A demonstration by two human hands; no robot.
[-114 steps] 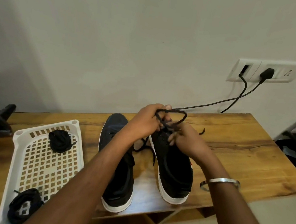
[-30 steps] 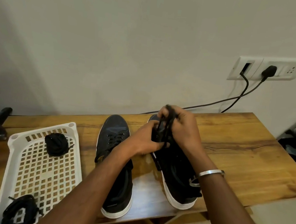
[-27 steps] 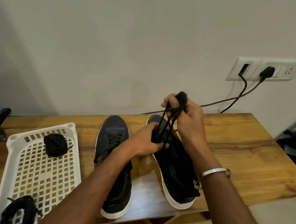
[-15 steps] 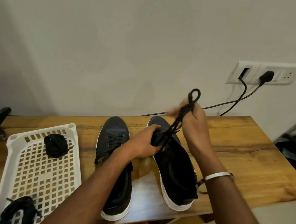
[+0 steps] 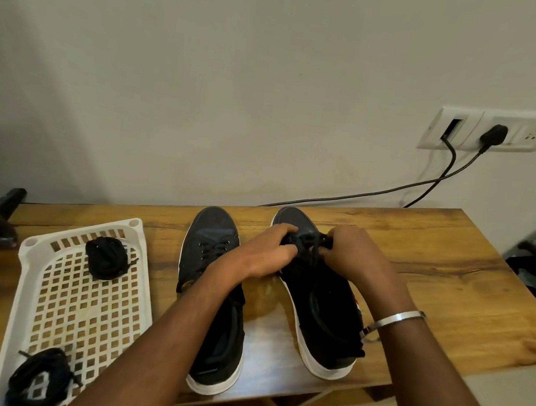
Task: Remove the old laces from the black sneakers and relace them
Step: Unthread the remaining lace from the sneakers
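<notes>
Two black sneakers stand side by side on the wooden worktop [image 5: 452, 295], toes toward the wall. The left sneaker [image 5: 214, 264] shows a lace crossing its eyelets and no hand touches it. Both hands work at the front of the right sneaker [image 5: 318, 305], near its lowest eyelets. The left hand [image 5: 266, 253] has its fingers curled over the inner edge of the shoe's throat and appears to pinch the black lace [image 5: 305, 245] there; the right hand [image 5: 351, 258], a metal bangle [image 5: 398, 318] on its wrist, has its fingers curled narrowly round the same lace on the outer side. Exactly which eyelet the lace passes through cannot be told, since the fingers cover it. To the left lies a white perforated tray [image 5: 52, 304] holding two coiled bundles of black laces, one at the far end [image 5: 106, 258] and one at the near end [image 5: 35, 380]; which are old and which new cannot be told. Judging by this, the step in hand is working the lace at the toe end of the right sneaker, either drawing it out or threading it. The next move calls for a firm pinch on the lace end and a steady pull along the eyelet's line while the other hand holds the shoe still.
</notes>
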